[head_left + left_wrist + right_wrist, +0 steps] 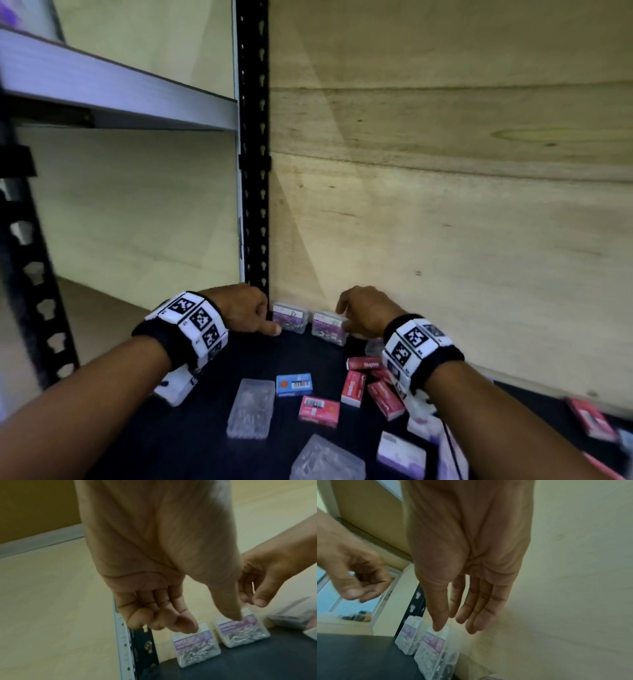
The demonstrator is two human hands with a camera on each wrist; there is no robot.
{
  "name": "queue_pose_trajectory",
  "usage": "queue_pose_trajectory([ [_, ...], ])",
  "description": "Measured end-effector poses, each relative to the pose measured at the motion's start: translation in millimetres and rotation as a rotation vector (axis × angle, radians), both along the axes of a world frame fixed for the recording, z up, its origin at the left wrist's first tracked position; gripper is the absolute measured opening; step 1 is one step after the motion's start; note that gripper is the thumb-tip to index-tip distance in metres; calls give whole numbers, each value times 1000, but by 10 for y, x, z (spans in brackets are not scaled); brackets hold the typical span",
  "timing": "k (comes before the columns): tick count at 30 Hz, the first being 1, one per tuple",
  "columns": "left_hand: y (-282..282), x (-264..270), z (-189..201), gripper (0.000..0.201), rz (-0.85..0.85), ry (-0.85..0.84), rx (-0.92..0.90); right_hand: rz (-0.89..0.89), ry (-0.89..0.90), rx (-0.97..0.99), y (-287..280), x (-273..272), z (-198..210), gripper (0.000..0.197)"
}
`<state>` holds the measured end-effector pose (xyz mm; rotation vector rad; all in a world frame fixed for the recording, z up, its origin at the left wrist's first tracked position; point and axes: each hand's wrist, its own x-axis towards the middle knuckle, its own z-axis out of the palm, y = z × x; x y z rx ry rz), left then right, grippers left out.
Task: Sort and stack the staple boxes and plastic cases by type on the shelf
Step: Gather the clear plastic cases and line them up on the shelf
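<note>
Both hands hover with fingers relaxed and holding nothing, left hand (245, 313) above the left clip case (290, 317), right hand (366, 313) above the right clip case (329, 328), at the shelf's (212, 394) 12 o'clock edge.

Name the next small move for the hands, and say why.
Probably the right hand reaches back for a flat clear case. Both hands, the left too, hold nothing, two paper clip cases stand against the back wall, and others lie unsorted.

Pink box (590, 423) at right edge, blurred (label unreadable)
</note>
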<state>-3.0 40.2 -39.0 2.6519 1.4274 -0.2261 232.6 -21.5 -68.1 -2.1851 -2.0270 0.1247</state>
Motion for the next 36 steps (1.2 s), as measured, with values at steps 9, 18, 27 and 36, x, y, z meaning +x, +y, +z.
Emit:
queue_pose_trajectory([
  [9,-653,-49,-93,81,75,208,-139,-133,-49,-197,-650,377,188,33],
  [18,-970,-17,-212,60,77,253,-129,-264,-156,-220,-1115,835,56,32],
  [27,-1145,8,-142,56,-26,164,-178,-284,-98,-236,-1351,1057,-103,53],
  [36,-1086,-73,-178,40,17,-25,-415,-294,-127,-226,-1401,1017,-28,75],
])
